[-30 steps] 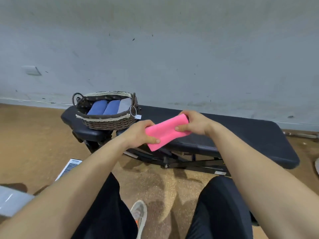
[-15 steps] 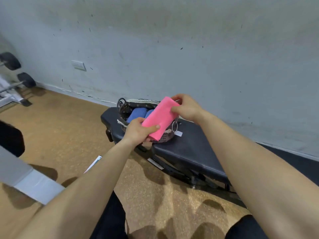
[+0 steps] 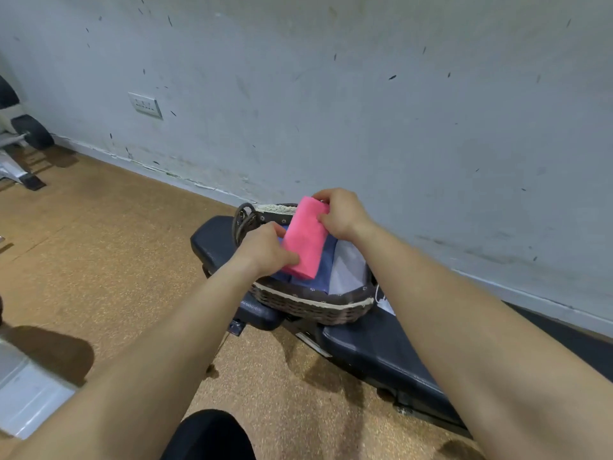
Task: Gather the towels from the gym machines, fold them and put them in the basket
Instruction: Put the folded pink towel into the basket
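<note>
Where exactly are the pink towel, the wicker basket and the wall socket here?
pink towel (image 3: 306, 240): head view, middle of its folded top face.
wicker basket (image 3: 308, 307): head view, woven front wall below the rim.
wall socket (image 3: 145, 105): head view, centre of its plate.

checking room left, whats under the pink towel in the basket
Folded blue towels and a pale grey one show in the basket; its floor and anything directly beneath the pink towel are covered.
</note>
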Demonstrator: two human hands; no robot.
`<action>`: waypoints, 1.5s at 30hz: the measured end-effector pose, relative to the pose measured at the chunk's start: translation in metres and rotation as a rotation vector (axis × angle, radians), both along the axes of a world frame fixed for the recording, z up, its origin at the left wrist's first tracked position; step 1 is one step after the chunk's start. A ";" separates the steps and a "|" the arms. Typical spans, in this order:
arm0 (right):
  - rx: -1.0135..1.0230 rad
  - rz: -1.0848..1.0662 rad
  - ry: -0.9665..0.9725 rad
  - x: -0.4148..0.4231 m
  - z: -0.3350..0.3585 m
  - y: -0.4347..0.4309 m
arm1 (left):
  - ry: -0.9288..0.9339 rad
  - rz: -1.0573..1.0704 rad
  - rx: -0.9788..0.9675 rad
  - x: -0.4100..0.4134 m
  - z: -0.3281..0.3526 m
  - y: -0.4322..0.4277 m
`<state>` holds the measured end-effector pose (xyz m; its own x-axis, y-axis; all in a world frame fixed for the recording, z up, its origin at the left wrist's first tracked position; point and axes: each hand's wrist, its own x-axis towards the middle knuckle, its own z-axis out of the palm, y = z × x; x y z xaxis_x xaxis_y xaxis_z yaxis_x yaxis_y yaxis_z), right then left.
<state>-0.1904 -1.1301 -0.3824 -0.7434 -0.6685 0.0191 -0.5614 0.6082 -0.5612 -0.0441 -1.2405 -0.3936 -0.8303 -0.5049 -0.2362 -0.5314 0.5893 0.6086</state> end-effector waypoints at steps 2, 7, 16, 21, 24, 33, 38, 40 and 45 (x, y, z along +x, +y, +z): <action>0.065 0.049 0.007 -0.004 -0.012 -0.010 | -0.057 -0.049 -0.043 -0.006 -0.003 -0.003; 0.218 0.088 0.026 -0.008 -0.035 -0.027 | -0.153 -0.165 -0.215 -0.016 -0.005 -0.006; 0.234 0.223 0.460 0.000 -0.043 -0.017 | -0.129 -0.400 -0.532 -0.017 -0.017 -0.019; 0.403 0.387 0.289 -0.004 -0.042 -0.001 | -0.194 -0.530 -0.483 -0.013 -0.020 -0.028; 0.503 0.412 0.238 0.002 -0.041 -0.002 | -0.243 -0.501 -0.485 -0.011 -0.027 -0.028; 0.450 0.283 0.226 0.026 -0.016 0.006 | -0.172 -0.379 -0.425 -0.005 0.002 -0.017; 0.368 0.191 0.199 0.041 0.024 0.042 | -0.138 -0.315 -0.408 0.012 0.030 -0.007; 0.374 0.156 0.217 0.049 0.041 0.063 | -0.117 -0.302 -0.412 0.019 0.041 0.000; 0.387 0.077 0.295 0.065 0.075 0.123 | -0.054 -0.330 -0.456 0.031 0.073 0.039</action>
